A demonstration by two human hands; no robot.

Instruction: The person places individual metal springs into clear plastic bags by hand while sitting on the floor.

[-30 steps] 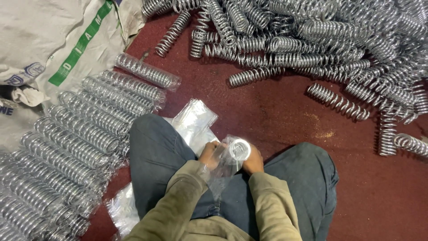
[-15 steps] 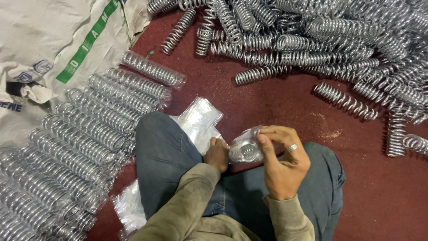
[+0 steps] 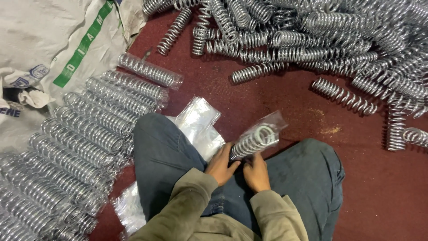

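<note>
Both hands dropped to the lap end of the bagged spring

Shifted since half a second back: right hand (image 3: 256, 172) down off the top of the spring (image 3: 254, 142), now low beside the left hand (image 3: 220, 165) at the near end. Spring now tilted up and away from the lap, far end raised over the red floor (image 3: 285, 98), ring of the last coil facing the camera. Clear bag (image 3: 267, 127) already over the spring, loose mouth flaring past the far end.

Left hand curled, fingertips against the lower coils. Right hand curled too, fingers closed about the base of the bag; how tight the grip is cannot be told from above.

For a clean result, probably best to:
- keep the spring seated fully at the closed end of the bag
- pinch plastic rather than bare coil, to spare the film from tearing
- hold the tilt steady against sliding out

Around the knees: spare flat bags (image 3: 198, 122) just beside the left leg, row of bagged springs (image 3: 102, 129) further left on the floor, heap of bare springs (image 3: 312, 40) well apart ahead, white sack (image 3: 49, 49) at far left
</note>
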